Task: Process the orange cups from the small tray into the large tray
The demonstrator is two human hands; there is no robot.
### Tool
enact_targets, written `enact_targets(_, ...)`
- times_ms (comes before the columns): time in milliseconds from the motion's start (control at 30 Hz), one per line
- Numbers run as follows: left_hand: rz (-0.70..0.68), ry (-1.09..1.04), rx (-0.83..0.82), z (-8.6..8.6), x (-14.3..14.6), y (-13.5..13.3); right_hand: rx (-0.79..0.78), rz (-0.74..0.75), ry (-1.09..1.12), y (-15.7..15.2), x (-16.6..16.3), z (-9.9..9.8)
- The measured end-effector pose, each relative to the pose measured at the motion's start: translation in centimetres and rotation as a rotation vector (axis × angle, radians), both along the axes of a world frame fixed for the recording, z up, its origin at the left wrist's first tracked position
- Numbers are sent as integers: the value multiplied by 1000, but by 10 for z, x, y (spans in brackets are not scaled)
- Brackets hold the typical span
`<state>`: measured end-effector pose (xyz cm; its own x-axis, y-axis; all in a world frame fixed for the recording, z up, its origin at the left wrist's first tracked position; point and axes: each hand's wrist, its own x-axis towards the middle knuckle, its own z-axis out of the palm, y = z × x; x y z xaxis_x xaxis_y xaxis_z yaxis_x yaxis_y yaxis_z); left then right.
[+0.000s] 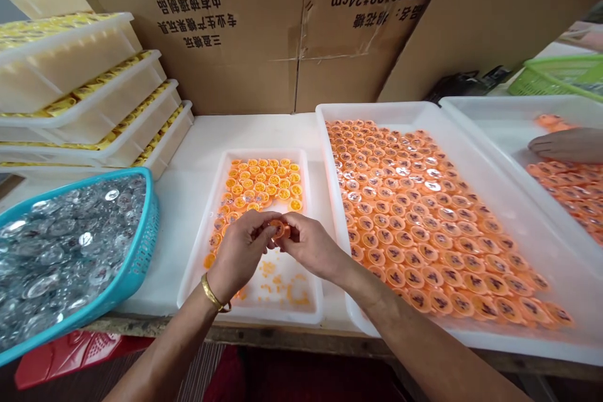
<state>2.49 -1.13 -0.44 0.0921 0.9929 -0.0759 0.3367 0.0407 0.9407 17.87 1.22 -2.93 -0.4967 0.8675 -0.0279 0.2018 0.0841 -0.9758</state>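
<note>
left hand [240,254] + right hand [311,246] | pinching orange cap [277,228] | over small tray [311,301]

**Orange cap held over the small tray**

A small round orange cap [277,228], open face toward the camera, is pinched between left hand [240,251] and right hand [311,245] above the small white tray [311,301].

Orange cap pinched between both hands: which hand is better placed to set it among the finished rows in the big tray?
Right, probably. The right hand is nearer the big tray; the left hand shares the orange cap.
</note>
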Motion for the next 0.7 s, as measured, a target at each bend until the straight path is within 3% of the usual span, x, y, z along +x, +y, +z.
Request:
enact_targets(100,5,52,-13,0,1,5,37,-19,-29,1,0,0)
enact_targets(300,21,-62,-134,1,-1,13,16,-39,24,0,0,0)
enact_targets(533,39,-133,-206,2,-4,17,-217,-50,259,0,2,3)
enact_targets(700,-37,31,-185,2,-7,13,-215,-131,320,-1,4,5)
